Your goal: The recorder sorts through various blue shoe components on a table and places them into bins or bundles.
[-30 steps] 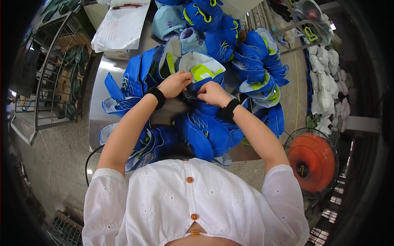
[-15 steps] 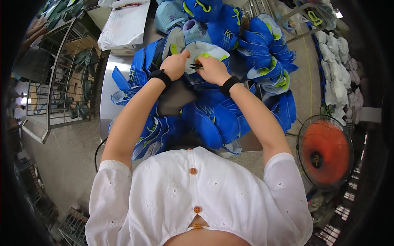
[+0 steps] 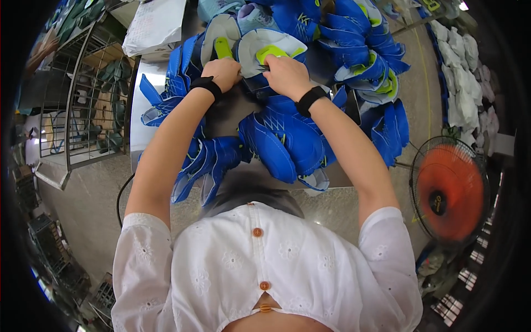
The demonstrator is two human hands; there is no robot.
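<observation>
My left hand (image 3: 222, 74) is closed, its fingers curled at the near end of a blue shoe upper with grey lining and a lime-green strip (image 3: 223, 47). What those fingers hold, if anything, is hidden. Close by on the right lies another blue upper with pale lining (image 3: 255, 45) and a lime-green patch. My right hand (image 3: 289, 76) rests at its near edge, closed on small dark-bladed snips (image 3: 262, 69) that are mostly covered by the fingers. Below my wrists, more blue uppers (image 3: 271, 133) lie stacked on the metal table (image 3: 224, 119).
Blue uppers (image 3: 351, 33) are piled along the right side, light-blue shoes (image 3: 257, 16) at the back. Papers (image 3: 155, 25) lie at the back left. A metal rack (image 3: 69, 105) stands left of the table. A fan with an orange blur (image 3: 451, 193) stands at the right.
Both hands have moved apart and nearer to me; my left went left. The pale-lined upper has come out from under my hands and shows more fully. The view has shifted slightly.
</observation>
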